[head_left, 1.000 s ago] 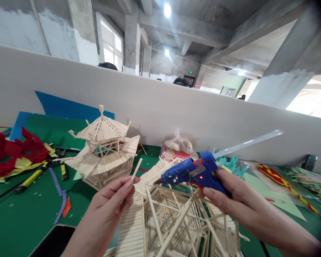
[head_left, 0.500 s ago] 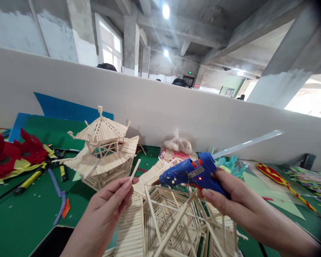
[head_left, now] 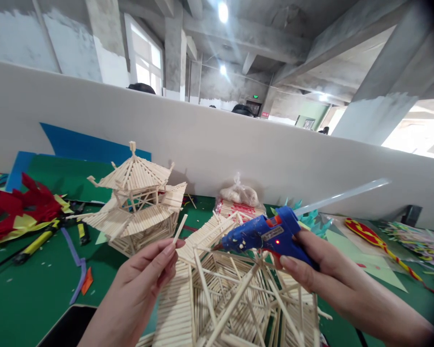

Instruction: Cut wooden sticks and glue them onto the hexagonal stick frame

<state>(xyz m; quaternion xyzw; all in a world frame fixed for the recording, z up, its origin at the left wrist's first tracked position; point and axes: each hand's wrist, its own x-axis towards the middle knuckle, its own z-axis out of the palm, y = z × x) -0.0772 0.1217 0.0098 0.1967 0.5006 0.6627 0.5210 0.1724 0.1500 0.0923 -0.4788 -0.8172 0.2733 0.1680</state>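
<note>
Between thumb and fingers, my left hand (head_left: 141, 277) pinches a short thin wooden stick (head_left: 180, 228) that points up. My right hand (head_left: 321, 265) is wrapped round the handle of a blue hot glue gun (head_left: 267, 232), whose red light is lit. A long clear glue stick (head_left: 343, 196) juts from the gun's back end. The nozzle points left, over the top of a wooden stick structure (head_left: 174, 303) with an open frame of crossed sticks. Whether the nozzle touches it I cannot tell. Behind my left hand stands a stick-built pavilion (head_left: 139, 171) with tiered roofs.
A white partition (head_left: 202, 140) runs behind the green table (head_left: 25, 284). Red and yellow paper cutouts (head_left: 36, 202), a yellow cutter knife (head_left: 39, 242) and a dark flat device (head_left: 67, 327) lie left. A bag of sticks (head_left: 240, 202) sits at the back, with a red-yellow ornament (head_left: 363, 233) on the right.
My right hand has moved the glue gun slightly to the right, away from the stick in my left hand. My left hand keeps its pinch. The whole view has shifted a little.
</note>
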